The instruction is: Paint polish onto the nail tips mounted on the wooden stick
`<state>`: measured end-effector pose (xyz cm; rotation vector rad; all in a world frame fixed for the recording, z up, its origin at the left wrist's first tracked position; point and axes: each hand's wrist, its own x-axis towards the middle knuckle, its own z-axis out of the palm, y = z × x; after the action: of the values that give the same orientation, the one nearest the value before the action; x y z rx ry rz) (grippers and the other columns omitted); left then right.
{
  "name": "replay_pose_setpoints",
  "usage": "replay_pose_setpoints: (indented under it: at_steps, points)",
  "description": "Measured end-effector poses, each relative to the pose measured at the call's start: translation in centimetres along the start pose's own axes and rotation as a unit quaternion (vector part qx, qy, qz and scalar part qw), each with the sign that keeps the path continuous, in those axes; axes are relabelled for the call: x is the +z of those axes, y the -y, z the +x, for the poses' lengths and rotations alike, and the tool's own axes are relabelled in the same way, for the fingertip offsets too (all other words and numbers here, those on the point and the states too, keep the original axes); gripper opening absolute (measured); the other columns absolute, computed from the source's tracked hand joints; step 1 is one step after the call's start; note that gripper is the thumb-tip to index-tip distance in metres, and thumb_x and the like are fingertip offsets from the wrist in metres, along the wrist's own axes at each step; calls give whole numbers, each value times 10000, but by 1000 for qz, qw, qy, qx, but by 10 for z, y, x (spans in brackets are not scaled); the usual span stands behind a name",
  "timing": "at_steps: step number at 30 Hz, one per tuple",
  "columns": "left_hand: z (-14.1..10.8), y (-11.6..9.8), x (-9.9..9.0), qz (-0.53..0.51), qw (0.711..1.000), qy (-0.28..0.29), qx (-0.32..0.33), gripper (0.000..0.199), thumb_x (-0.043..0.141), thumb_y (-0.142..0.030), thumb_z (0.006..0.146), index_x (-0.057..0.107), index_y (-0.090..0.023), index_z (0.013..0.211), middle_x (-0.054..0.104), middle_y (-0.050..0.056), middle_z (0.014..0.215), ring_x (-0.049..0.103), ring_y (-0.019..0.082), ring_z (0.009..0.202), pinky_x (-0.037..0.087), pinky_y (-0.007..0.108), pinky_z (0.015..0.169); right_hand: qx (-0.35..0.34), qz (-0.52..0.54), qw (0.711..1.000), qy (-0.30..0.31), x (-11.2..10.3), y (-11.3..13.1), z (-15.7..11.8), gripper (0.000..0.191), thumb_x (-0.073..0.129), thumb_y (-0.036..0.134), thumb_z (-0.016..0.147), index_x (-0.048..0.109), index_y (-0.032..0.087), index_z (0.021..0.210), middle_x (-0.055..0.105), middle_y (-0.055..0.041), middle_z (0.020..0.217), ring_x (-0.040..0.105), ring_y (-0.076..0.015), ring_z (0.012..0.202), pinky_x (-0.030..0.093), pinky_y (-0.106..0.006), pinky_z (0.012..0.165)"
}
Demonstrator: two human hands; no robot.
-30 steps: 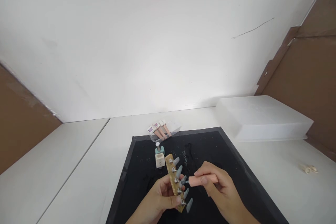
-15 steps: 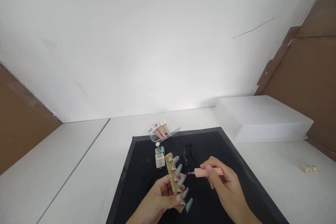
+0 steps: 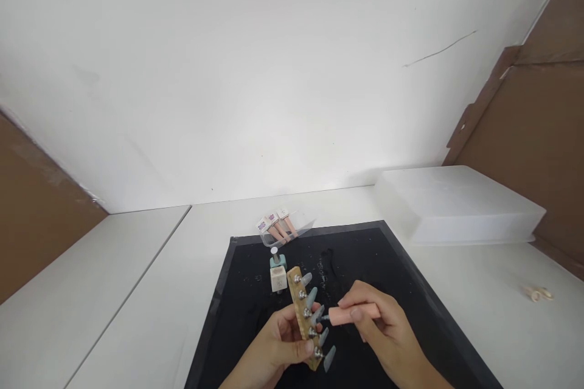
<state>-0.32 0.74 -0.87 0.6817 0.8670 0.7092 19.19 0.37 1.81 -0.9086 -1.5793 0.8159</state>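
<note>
1. The left hand grips a wooden nail-tip holder over the black mat, thumb pressed on its face.
2. Five grey false nails stick out along the holder's right edge.
3. An open polish bottle stands just behind it.
4. The right hand pinches a pink brush cap, bristles touching the middle nail.
5. A white bin sits far right.

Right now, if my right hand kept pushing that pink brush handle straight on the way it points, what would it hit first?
The right hand aims the pink brush handle leftward at the wooden nail holder. It would probably meet the middle grey nail tip first; the brush end looks already at it, though depth is unclear.
</note>
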Motion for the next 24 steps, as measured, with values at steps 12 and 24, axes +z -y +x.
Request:
replay_pose_setpoints:
  at_steps: [12, 24]
  points:
    - [-1, 1, -2, -2, 1000, 4, 12, 562, 851, -245, 445, 671, -169, 973, 621, 30, 810, 535, 142, 769, 363, 288, 735, 35, -5, 997, -71, 2, -2, -2, 258, 485, 337, 891, 623, 207, 716, 539, 28, 580, 421, -100, 425, 352, -218, 433]
    - [0, -3, 5, 14, 1000, 7, 20, 420, 858, -237, 413, 705, -160, 797, 621, 3, 705, 518, 123, 719, 348, 257, 707, 41, -29, 998, -24, 2, 3, 1, 247, 490, 305, 875, 627, 185, 707, 531, 22, 576, 422, -102, 428, 335, -214, 413]
